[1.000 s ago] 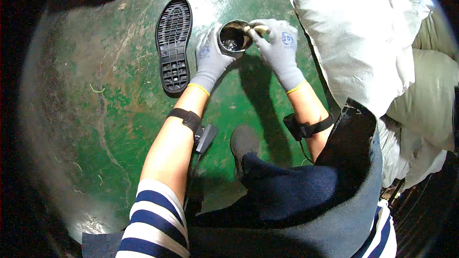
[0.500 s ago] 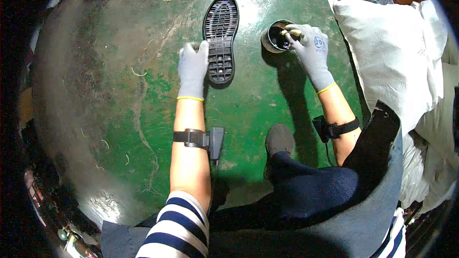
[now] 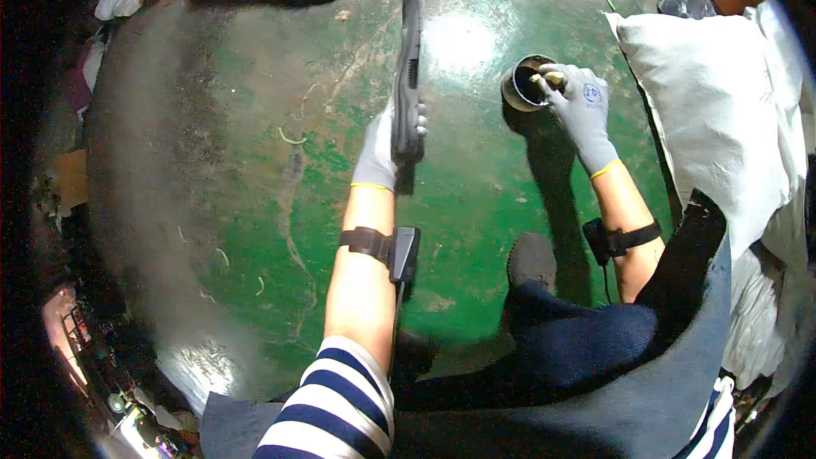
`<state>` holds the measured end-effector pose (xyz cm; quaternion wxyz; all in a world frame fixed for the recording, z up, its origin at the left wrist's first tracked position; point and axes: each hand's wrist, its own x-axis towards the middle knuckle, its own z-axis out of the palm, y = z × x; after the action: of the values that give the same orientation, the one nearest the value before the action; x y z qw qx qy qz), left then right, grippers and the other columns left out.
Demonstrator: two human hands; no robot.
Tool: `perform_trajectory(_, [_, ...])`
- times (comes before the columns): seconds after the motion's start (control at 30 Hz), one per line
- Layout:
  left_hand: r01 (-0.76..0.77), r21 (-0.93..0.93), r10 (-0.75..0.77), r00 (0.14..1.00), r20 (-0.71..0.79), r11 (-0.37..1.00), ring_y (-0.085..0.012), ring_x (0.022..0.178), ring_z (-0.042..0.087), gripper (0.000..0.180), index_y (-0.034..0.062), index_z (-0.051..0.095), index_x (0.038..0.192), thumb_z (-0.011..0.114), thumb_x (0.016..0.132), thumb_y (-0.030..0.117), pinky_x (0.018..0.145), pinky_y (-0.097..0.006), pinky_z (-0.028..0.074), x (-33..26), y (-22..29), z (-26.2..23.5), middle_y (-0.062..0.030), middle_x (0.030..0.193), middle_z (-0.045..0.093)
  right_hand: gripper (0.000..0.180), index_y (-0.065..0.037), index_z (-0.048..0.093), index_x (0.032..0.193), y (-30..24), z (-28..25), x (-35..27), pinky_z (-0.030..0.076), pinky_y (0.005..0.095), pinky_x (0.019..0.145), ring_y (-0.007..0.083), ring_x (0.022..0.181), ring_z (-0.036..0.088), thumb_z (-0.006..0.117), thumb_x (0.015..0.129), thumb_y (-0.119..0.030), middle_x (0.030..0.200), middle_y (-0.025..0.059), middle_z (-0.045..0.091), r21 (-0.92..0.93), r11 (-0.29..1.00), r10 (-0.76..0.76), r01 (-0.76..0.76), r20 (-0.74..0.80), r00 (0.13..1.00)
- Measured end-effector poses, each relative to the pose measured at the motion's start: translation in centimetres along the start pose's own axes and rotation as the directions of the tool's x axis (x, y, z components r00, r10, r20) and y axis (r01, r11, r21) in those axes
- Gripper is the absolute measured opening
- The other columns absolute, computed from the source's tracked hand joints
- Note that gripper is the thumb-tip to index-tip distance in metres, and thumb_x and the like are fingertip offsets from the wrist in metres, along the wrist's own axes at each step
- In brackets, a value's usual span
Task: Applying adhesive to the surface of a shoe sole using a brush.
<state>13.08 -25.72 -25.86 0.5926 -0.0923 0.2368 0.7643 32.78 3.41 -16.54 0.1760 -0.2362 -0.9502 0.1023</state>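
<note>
Head view shows the gloved left hand [image 3: 384, 149], which half a second ago lay flat on the black shoe sole [image 3: 410, 76], now gripping it raised on edge, while the right hand [image 3: 580, 110] keeps its fingers dipped in the small round tin [image 3: 520, 85] just beyond

Overhead light throws white glare on the green floor [image 3: 255, 204] just beyond my left hand [image 3: 382, 149]; my arms cast hard shadows toward me. Away from that floor, fisheye edges bend, darken and blur.
</note>
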Motion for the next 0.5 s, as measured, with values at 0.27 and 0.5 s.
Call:
perform_trajectory(0.27, [0.336, -0.449, 0.04, 0.764, 0.645, 0.828, -0.0145, 0.069, 0.047, 0.07, -0.0023, 0.035, 0.149, 0.051, 0.098, 0.043, 0.062, -0.029, 0.041, 1.7, -4.7, 4.0, -0.0036, 0.088, 0.044, 0.017, -0.027, 0.072, 0.099, 0.5, -0.6, -0.6, 0.045, 0.039, 0.079, 0.0199, 0.09, 0.064, 0.07, 0.088, -0.038, 0.092, -0.0035, 0.07, -0.101, 0.995, -0.005, 0.007, 0.019, 1.0])
perform_trajectory(0.5, [0.358, -0.457, 0.05, 0.741, 0.67, 0.815, -0.014, 0.067, 0.046, 0.078, -0.0058, 0.035, 0.148, 0.057, 0.093, 0.046, 0.059, -0.029, 0.043, 1.2, -5.9, 5.0, -0.003, 0.086, 0.04, 0.015, -0.026, 0.073, 0.098, 0.7, -0.4, -0.7, 0.044, 0.0384, 0.08, 0.0194, 0.09, 0.064, 0.071, 0.087, -0.036, 0.092, -0.0048, 0.07, -0.112, 0.994, -0.001, 0.003, 0.02, 1.0])
